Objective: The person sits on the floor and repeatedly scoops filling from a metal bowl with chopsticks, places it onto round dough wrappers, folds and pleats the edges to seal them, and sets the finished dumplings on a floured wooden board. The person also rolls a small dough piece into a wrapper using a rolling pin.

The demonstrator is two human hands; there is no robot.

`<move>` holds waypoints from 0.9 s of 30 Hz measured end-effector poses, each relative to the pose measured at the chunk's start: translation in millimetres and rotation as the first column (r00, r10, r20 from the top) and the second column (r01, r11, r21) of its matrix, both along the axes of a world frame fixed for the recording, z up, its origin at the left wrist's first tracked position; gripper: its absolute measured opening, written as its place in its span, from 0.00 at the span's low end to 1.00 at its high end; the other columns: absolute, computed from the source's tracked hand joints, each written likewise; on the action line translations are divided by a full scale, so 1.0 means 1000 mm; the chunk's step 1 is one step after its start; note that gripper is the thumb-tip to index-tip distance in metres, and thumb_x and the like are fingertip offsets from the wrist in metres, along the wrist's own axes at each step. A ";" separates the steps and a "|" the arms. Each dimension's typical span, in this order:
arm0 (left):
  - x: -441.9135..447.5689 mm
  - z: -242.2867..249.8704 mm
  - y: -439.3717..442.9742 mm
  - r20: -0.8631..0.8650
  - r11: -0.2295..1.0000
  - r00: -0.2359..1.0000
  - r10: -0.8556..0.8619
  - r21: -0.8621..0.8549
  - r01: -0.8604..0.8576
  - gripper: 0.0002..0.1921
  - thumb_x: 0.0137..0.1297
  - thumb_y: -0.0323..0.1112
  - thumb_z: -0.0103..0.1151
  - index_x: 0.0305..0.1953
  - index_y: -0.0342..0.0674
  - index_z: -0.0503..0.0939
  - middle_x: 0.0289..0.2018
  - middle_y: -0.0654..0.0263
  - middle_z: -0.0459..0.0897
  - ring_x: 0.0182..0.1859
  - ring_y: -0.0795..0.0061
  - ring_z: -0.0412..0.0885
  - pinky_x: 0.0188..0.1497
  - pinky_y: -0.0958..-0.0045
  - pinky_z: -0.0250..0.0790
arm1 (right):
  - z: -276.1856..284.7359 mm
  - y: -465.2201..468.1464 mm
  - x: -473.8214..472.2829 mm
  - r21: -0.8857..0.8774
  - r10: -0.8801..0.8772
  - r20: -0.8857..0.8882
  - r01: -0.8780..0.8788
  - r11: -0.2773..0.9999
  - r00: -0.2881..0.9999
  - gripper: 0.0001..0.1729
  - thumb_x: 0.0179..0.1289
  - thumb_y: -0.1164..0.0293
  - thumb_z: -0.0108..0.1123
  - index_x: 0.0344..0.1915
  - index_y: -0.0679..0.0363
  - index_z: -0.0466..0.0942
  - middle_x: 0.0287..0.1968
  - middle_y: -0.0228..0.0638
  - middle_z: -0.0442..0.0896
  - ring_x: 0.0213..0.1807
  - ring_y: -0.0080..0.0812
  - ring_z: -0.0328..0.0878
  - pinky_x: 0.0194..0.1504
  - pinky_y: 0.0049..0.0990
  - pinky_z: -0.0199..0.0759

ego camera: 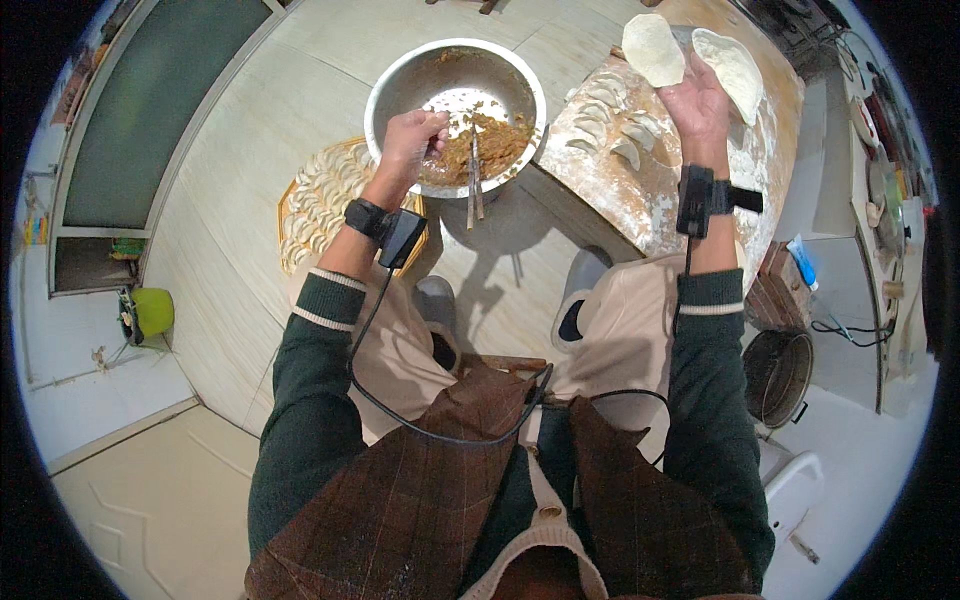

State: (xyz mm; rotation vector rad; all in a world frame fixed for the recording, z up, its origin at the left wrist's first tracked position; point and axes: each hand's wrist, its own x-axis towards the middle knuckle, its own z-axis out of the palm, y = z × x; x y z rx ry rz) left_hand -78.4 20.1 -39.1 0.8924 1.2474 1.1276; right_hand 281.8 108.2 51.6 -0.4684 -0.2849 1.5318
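Observation:
My left hand (pixel 414 139) is curled shut over the left side of a large metal basin (pixel 412 82), and nothing shows between its fingers. Brown minced filling (pixel 499 150) lies in the basin, with a pair of chopsticks (pixel 472 184) leaning on the near rim. Palm up, my right hand (pixel 694 109) holds a flat dough wrapper (pixel 651 52) at its fingers, above the floured wooden board (pixel 592 191). A second dough wrapper (pixel 731 71) is against the other side of that hand. Several folded dumplings (pixel 628 146) rest on the board, left of my right wrist.
Below and left of the basin is a yellow-edged tray (pixel 283 217) filled with rows of dumplings (pixel 322 199). My slippered feet (pixel 435 300) are on the tiled floor. A round dark pan (pixel 776 379) stands at right, near a blue tube (pixel 802 262). Cables run from both wrist straps.

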 end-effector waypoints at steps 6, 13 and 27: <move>-0.003 -0.013 -0.002 -0.128 0.998 0.992 -0.019 0.062 0.027 0.04 0.65 0.27 0.55 0.34 0.34 0.78 0.25 0.67 0.81 0.24 0.82 0.74 0.25 0.79 0.65 | -0.001 -0.054 -0.042 -0.130 0.197 -0.172 -0.221 0.967 0.965 0.30 0.66 0.72 0.49 0.64 0.78 0.57 0.66 0.57 0.64 0.70 0.50 0.60 0.73 0.49 0.47; -0.001 -0.009 -0.006 -0.132 0.998 0.991 0.017 0.065 -0.009 0.05 0.63 0.28 0.59 0.33 0.33 0.77 0.22 0.68 0.80 0.22 0.84 0.73 0.23 0.81 0.63 | -0.032 -0.063 -0.073 -0.271 0.213 -0.120 -0.238 0.933 0.970 0.23 0.66 0.78 0.47 0.59 0.77 0.61 0.62 0.56 0.69 0.66 0.49 0.65 0.71 0.51 0.51; 0.002 -0.013 0.007 -0.301 0.998 0.952 0.058 0.040 -0.048 0.14 0.64 0.36 0.61 0.21 0.39 0.75 0.15 0.71 0.72 0.15 0.83 0.67 0.16 0.77 0.59 | -0.046 -0.047 -0.077 -0.164 0.298 -0.210 -0.334 0.928 0.931 0.24 0.68 0.74 0.51 0.63 0.67 0.64 0.65 0.50 0.69 0.68 0.48 0.63 0.71 0.54 0.50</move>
